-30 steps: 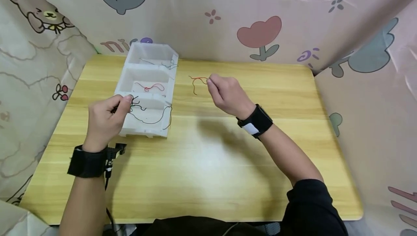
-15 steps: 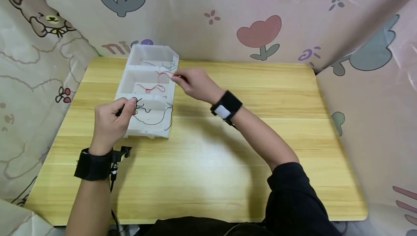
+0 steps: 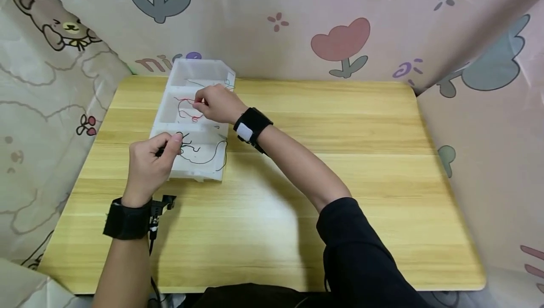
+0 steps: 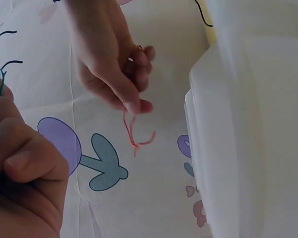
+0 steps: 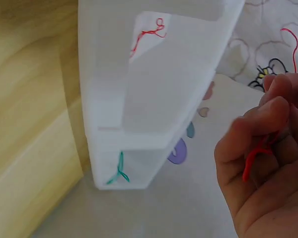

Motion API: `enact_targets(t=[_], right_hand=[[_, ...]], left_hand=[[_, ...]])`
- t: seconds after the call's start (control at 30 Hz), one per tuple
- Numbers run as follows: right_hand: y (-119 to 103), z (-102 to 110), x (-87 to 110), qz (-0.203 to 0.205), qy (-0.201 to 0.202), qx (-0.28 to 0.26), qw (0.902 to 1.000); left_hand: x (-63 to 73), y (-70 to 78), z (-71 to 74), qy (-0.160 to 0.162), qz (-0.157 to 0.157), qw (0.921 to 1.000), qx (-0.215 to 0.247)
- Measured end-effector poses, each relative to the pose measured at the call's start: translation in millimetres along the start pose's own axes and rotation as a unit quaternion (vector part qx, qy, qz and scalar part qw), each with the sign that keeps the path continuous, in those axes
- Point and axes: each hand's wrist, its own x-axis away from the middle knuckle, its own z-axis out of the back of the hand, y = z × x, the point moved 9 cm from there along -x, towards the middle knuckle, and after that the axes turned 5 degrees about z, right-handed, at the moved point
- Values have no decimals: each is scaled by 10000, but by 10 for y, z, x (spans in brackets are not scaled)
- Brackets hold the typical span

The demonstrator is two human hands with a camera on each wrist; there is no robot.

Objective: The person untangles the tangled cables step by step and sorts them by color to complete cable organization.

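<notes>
My right hand (image 3: pixel 221 105) pinches a thin red wire (image 3: pixel 185 100) above the middle compartment of a white three-part box (image 3: pixel 167 111). Part of this wire sits inside the curled fingers in the right wrist view. Another red wire (image 5: pixel 149 32) lies in that compartment. My left hand (image 3: pixel 148 166), over the box's near left side, grips a bunch of thin wires; black ends (image 3: pixel 190 148) stick out past the thumb, and a green wire (image 4: pixel 1 82) shows in the left wrist view. How many it holds is hidden.
A green wire (image 5: pixel 120 171) lies in the far compartment. One long black wire (image 3: pixel 204 162) curves across the near compartment and over its right edge. The box stands at the left of a wooden table (image 3: pixel 340 166); patterned cloth (image 3: pixel 255 43) hangs behind.
My right hand has moved left from beside the box to above the middle compartment, carrying the red wire. My left hand keeps its grip on the bunch and has barely shifted.
</notes>
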Motion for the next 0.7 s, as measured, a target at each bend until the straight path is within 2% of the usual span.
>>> enact_targets(t=[0.17, 0.37, 0.7], right_hand=[[29, -119, -90, -110, -41, -192, 9997], [109, -187, -73, -254, 13, -155, 9996], [21, -74, 90, 407, 122, -444, 9981]], left_hand=[[7, 8, -30, -6, 25, 10000, 72], [-23, 39, -98, -147, -80, 9998, 69], [-61, 24, -147, -178, 1, 9998, 76]])
